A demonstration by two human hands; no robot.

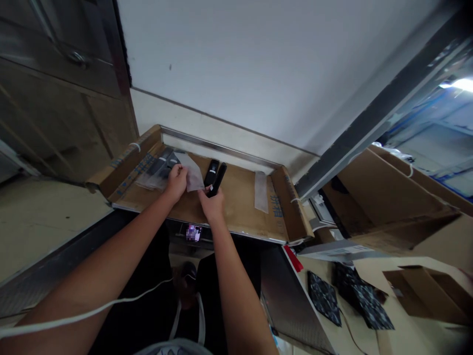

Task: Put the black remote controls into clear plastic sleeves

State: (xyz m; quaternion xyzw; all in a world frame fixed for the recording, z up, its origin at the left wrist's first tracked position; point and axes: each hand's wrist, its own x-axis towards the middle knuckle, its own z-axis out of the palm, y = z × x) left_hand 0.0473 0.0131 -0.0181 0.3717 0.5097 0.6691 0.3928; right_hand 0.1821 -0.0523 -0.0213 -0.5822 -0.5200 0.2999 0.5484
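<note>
My left hand (pixel 176 182) pinches a flat, pale translucent sleeve (pixel 193 173), which looks like a plastic or foam bag. In my right hand (pixel 213 203) is a slim black handset-like device (pixel 218 179), with a small white label near its lower end. The sleeve's lower corner reaches the fingertips of the right hand. Just behind the held device lies a second black device (pixel 212 172) with a light label, on the cardboard-lined tray (pixel 236 212). Left of my left hand lie several clear bags (pixel 157 172) with dark items inside.
Another pale sleeve (pixel 261 192) lies at the tray's right end. Folded cardboard walls (pixel 291 202) border the tray's sides, and a white wall (pixel 229 69) rises behind. Open cardboard boxes (pixel 399 197) stand at right, with black patterned packs (pixel 323 296) on the floor. A white cable (pixel 111 303) crosses my left arm.
</note>
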